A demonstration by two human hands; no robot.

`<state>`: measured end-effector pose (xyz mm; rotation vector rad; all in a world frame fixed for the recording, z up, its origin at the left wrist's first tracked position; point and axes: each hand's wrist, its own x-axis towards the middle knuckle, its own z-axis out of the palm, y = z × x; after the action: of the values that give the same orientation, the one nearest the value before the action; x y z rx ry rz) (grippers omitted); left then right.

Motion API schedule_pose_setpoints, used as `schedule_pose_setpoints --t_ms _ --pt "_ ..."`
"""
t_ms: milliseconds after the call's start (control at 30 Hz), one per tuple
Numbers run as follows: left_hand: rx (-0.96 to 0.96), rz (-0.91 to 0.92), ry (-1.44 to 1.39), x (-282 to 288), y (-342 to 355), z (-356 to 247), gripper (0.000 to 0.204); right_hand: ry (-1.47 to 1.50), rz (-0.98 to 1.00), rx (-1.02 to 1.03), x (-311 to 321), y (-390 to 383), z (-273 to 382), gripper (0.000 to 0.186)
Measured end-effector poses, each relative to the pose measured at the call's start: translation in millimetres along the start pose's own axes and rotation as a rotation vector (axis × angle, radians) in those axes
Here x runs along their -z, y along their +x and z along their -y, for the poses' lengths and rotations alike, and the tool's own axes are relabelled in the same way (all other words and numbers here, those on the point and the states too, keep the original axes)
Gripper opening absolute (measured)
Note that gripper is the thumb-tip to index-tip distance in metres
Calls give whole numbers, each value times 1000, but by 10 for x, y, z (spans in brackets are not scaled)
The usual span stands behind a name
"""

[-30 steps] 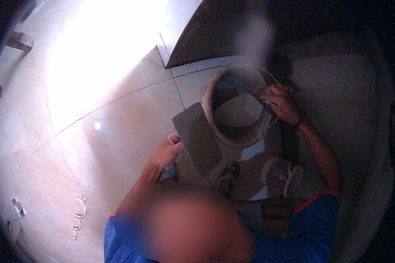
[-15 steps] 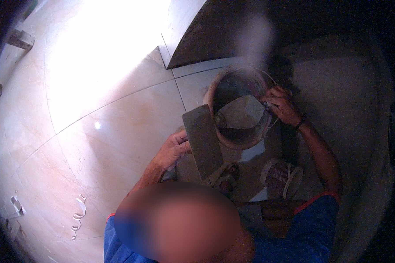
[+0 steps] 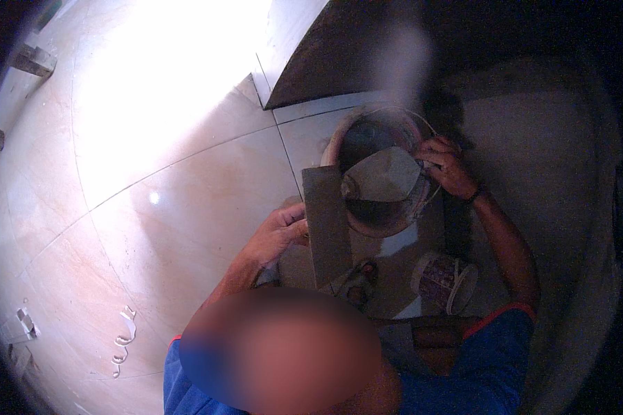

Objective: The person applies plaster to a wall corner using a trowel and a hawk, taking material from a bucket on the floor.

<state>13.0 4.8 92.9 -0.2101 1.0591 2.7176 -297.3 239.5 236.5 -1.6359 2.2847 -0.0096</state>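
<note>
My left hand (image 3: 280, 232) is shut on a grey rectangular board (image 3: 329, 225), held upright-angled beside the left of a dirty round bucket (image 3: 334, 142). Its grip is partly hidden behind the board. My right hand (image 3: 446, 166) is closed at the bucket's right rim, gripping a trowel whose broad grey blade (image 3: 381, 174) lies across the bucket's opening, above dark contents. The wire handle of the bucket runs beside that hand. Below, a smaller pale bucket (image 3: 443, 283) with a label rests on the floor.
A dark curved panel (image 3: 325, 55) stands beyond the bucket. The tiled floor (image 3: 201, 187) is brightly lit at left, shadowed at right. Wooden blocks (image 3: 34, 61) are at the left edge, curled white scraps (image 3: 124, 339) at lower left. My sandalled foot (image 3: 358, 282) shows below the board.
My left hand and the board have moved right, and the board has turned more vertical in view, closer to the trowel blade. My right hand has barely moved.
</note>
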Motion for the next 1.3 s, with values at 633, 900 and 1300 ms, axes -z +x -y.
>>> schedule_pose_setpoints --t_ms 633,900,1300 --pt "-170 30 -50 -331 161 -414 50 176 2 -240 4 -436 -412 40" --pt "-237 143 188 -650 334 -574 44 168 -88 -289 -153 -647 -303 40" --pt "-224 129 103 -837 367 -389 45 -33 91 -338 278 -724 399 41"
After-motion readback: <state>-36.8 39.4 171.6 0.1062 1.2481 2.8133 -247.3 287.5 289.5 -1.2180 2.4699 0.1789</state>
